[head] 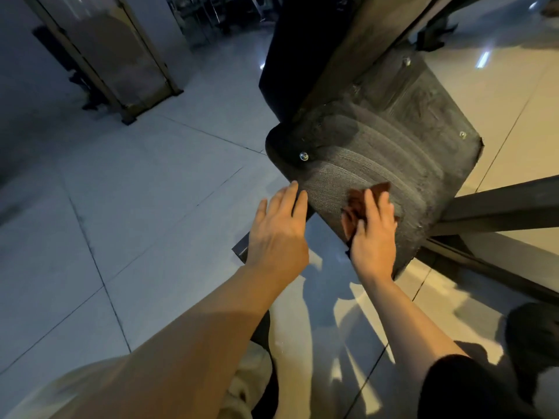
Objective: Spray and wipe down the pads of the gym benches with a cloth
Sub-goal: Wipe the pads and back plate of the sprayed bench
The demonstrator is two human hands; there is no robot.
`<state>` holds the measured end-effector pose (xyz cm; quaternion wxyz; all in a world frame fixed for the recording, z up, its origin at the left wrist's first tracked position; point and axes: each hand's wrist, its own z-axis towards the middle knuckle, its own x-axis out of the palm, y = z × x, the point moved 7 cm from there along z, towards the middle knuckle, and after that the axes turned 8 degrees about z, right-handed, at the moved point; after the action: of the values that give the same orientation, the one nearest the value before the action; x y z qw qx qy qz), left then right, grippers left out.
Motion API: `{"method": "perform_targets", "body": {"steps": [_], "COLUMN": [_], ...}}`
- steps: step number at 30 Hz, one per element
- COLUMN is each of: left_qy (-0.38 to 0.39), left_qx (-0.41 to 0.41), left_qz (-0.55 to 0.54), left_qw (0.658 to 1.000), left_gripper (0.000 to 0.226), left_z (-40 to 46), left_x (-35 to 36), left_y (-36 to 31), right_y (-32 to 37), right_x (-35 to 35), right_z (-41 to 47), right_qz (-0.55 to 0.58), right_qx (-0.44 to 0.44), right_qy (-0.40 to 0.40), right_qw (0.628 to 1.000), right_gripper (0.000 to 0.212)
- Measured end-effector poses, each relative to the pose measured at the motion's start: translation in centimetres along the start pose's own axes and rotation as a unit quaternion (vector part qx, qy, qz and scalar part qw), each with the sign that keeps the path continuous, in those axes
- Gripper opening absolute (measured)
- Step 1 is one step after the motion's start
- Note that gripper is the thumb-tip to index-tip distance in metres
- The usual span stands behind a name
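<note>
Head view: your right hand (373,234) presses a soft, limp reddish-brown cloth (360,204) flat on the firm dark textured pad (378,146) at 1 o'clock; your left hand (278,228), fingers straight, steadies its left edge.

Down on the dark bench pad (378,152), tilted on its frame, and curved wipe streaks arc across its dusty surface. A reddish-brown cloth (358,204) lies flat on the near part of the pad, pressed there under the right hand (373,234). The left hand (279,228) rests with straight fingers against the pad's near left edge. Shiny bolts (303,156) dot the corners. A dark frame bar (499,204) runs off right, above the pale tiled floor (136,192).
</note>
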<state>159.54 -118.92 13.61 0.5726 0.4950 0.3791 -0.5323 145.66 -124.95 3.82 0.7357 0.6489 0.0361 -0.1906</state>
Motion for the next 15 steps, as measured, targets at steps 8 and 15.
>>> {"method": "perform_targets", "body": {"steps": [8, 15], "left_qy": [-0.012, 0.007], "left_qx": [-0.020, -0.017], "left_qz": [0.024, 0.026], "left_qw": [0.999, 0.999], "left_gripper": [0.078, 0.077], "left_z": [1.6, 3.2], "left_x": [-1.2, -1.9], "left_y": [1.6, 1.8], "right_y": [9.7, 7.0], "right_x": [5.2, 2.7], "right_z": [1.7, 6.2], "right_qz": [0.019, 0.079], "right_qx": [-0.159, -0.025], "right_qy": [0.072, 0.027], "right_qw": [0.984, 0.996], "right_gripper": [0.058, 0.052]}}
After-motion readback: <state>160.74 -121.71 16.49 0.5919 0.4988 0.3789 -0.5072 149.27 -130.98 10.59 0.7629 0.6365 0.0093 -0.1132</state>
